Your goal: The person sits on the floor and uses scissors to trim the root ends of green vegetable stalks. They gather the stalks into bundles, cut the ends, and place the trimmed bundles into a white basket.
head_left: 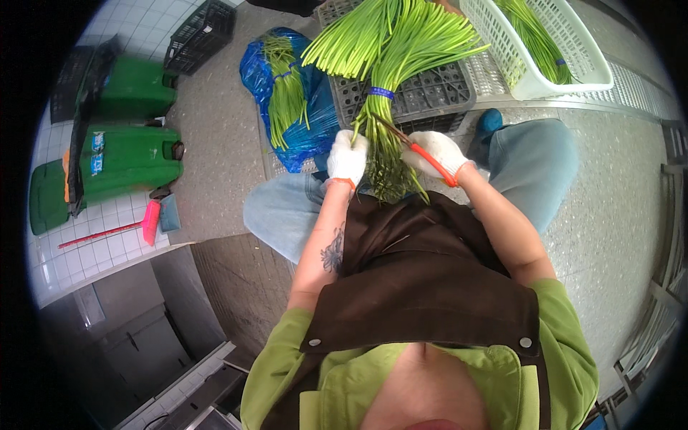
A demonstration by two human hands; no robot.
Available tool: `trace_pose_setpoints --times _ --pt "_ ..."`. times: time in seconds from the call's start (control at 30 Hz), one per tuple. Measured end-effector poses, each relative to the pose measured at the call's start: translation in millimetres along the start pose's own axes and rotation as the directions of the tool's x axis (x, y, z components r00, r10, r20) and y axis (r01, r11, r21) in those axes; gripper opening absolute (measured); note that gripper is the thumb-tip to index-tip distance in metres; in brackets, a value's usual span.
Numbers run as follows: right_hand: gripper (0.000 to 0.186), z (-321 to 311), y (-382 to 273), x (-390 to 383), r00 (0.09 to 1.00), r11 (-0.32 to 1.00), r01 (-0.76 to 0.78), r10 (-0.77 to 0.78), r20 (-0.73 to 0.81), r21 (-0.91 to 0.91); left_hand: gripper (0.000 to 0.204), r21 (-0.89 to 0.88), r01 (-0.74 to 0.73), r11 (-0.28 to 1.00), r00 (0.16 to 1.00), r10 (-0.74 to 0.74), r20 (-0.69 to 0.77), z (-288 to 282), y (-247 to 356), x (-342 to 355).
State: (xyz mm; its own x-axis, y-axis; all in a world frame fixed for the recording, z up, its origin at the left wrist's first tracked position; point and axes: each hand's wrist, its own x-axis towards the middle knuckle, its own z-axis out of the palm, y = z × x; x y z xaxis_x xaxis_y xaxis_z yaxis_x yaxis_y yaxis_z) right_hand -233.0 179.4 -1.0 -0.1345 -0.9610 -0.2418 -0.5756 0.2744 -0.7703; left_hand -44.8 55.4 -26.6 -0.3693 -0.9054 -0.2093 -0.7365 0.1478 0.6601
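Observation:
A bunch of garlic scapes (401,68), tied with a blue-purple band (380,92), lies across an upturned black crate (459,89) with its dark thin tips hanging toward my lap. My left hand (348,159), in a white knit glove with an orange cuff, is closed on some stems at the bunch's left edge. Gloved the same way, my right hand (434,150) grips red-handled scissors (438,168). Their blades reach into the stems just below the band; exactly what lies between them is hard to see. More loose green scapes (347,43) fan out on the crate.
A blue plastic bag (315,136) with another banded bunch (287,93) lies left of the crate. At the right stands a white basket (523,87) holding scapes. Green bins (129,165), a pink broom (150,222) and a black crate (201,36) are along the left wall.

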Motion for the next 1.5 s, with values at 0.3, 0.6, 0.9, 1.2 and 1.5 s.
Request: trace_pose_setpoints --times 0.3,0.6,0.9,1.2,1.5 --pt "0.036 1.6 9.3 -18.9 0.987 0.998 -0.067 0.064 0.149 0.018 0.035 0.11 0.003 0.994 0.999 0.002 -0.039 16.7 3.0 -4.6" --pt "0.032 11.8 3.0 4.7 0.992 0.998 -0.028 0.021 0.128 0.052 0.018 -0.545 0.151 0.825 0.974 -0.029 0.227 0.8 -21.5 1.4" --pt "0.033 15.2 3.8 0.7 0.998 0.997 -0.028 0.032 0.054 -0.073 0.027 -0.361 0.22 0.906 0.97 -0.165 0.178 -6.5 -48.8 10.9" --pt "0.031 20.6 23.4 -5.2 0.999 0.995 -0.031 0.032 0.011 -0.097 0.015 -0.984 0.168 -0.064 0.986 0.025 0.167 2.8 10.1 18.8" --pt "0.03 2.7 4.5 -14.5 0.993 0.997 0.006 0.004 0.12 -0.08 0.031 -0.963 0.263 -0.062 0.954 -0.132 0.269 -71.6 -24.4 -38.8"
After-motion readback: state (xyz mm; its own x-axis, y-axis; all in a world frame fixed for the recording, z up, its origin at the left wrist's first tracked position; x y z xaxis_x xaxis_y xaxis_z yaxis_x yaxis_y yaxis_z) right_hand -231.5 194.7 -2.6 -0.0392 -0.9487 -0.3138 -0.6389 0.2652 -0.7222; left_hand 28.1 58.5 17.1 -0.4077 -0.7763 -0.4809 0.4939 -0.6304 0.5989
